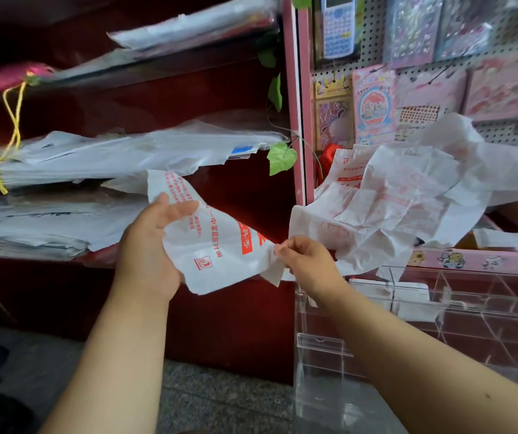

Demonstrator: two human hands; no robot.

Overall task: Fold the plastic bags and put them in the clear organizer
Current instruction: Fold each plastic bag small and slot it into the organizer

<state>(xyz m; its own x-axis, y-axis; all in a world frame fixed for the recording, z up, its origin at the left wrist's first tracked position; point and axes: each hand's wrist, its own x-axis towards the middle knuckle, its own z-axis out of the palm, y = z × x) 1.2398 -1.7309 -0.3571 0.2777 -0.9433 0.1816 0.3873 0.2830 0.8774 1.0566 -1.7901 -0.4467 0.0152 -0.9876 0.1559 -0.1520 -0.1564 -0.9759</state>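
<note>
Two hands hold one white plastic bag (217, 245) with red print in the air in front of the dark red shelving (236, 324). The left hand (154, 245) grips the bag's left edge, thumb over the front. The right hand (306, 261) pinches the bag's right corner. One loose heap of crumpled bags (408, 195), count unclear, lies above the one clear organizer (439, 311), at lower right. One calculator (337, 25) hangs on the pegboard.

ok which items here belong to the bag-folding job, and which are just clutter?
Job: plastic bag held by left hand and right hand; pile of loose bags; clear organizer.
Clutter: calculator; sticker packs; shelf paper stacks; green leaf.
</note>
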